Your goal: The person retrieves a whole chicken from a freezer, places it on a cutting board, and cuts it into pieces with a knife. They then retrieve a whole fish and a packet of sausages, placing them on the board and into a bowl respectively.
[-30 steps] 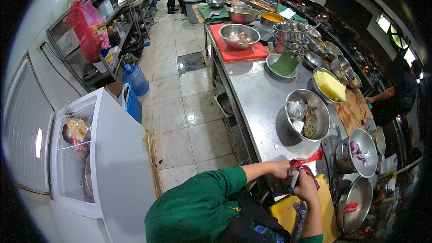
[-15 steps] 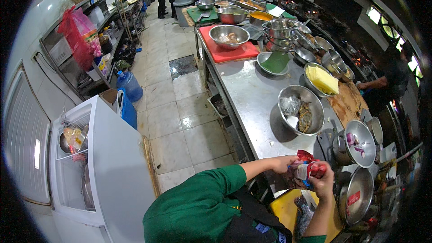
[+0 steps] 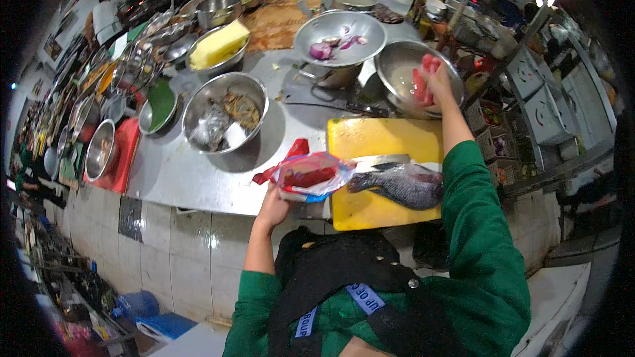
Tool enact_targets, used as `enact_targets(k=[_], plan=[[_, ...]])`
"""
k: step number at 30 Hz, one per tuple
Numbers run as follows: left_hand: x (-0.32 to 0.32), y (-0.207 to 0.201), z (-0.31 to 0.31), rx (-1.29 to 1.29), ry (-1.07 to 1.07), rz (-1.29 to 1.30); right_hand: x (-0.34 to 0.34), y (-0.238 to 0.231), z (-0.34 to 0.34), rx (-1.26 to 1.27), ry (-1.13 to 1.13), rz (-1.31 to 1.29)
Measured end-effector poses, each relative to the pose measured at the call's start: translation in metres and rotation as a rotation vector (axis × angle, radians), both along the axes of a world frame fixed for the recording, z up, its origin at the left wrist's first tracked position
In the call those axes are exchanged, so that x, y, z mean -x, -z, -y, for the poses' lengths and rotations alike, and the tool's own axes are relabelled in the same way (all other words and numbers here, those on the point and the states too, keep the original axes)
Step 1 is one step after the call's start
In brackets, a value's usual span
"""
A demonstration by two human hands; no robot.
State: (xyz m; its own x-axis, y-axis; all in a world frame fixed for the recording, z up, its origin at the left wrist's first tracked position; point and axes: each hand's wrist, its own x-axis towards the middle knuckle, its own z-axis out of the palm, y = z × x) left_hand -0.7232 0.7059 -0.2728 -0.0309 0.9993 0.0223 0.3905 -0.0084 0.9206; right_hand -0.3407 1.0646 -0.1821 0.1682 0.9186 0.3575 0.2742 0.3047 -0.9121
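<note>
My left hand (image 3: 273, 208) grips the side of an opened red-and-clear plastic bag (image 3: 325, 164), with red contents showing in its mouth. My right hand (image 3: 439, 87) reaches over a steel bowl (image 3: 391, 59) of cloudy liquid. Its fingers are closed on red, sausage-like pieces (image 3: 424, 78), whose exact kind I cannot tell. Between my arms lies a yellow cutting board (image 3: 350, 135), jutting over the table's near edge. A whole dark scaly fish (image 3: 405, 186) rests on it, with a knife blade (image 3: 380, 160) behind the fish.
Beyond the board lie a wide blade (image 3: 316, 98) and a steel bowl (image 3: 340, 43) with purple onion pieces. Left of the bag stands a bowl (image 3: 198, 102) of shellfish-like food. Yellow sheets (image 3: 221, 45) fill another bowl. A wooden board (image 3: 281, 20) lies at the back.
My view has swung to the right, facing the table. Both hands were together at the bag; now the right has moved away to the bowl with red pieces, while the left keeps the bag.
</note>
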Motion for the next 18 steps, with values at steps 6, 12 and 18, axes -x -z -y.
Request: enact_targets(k=[6,12,18], plan=[[-0.001,-0.013,0.007,0.096,-0.036,0.148,-0.024,0.041,0.004,0.327,0.089,0.794],[-0.010,-0.014,0.018,0.138,-0.119,0.313,-0.025,0.057,-0.014,0.526,0.073,0.720],[-0.002,0.001,0.027,0.145,-0.097,0.051,-0.012,0.073,-0.043,0.221,-0.118,0.636]])
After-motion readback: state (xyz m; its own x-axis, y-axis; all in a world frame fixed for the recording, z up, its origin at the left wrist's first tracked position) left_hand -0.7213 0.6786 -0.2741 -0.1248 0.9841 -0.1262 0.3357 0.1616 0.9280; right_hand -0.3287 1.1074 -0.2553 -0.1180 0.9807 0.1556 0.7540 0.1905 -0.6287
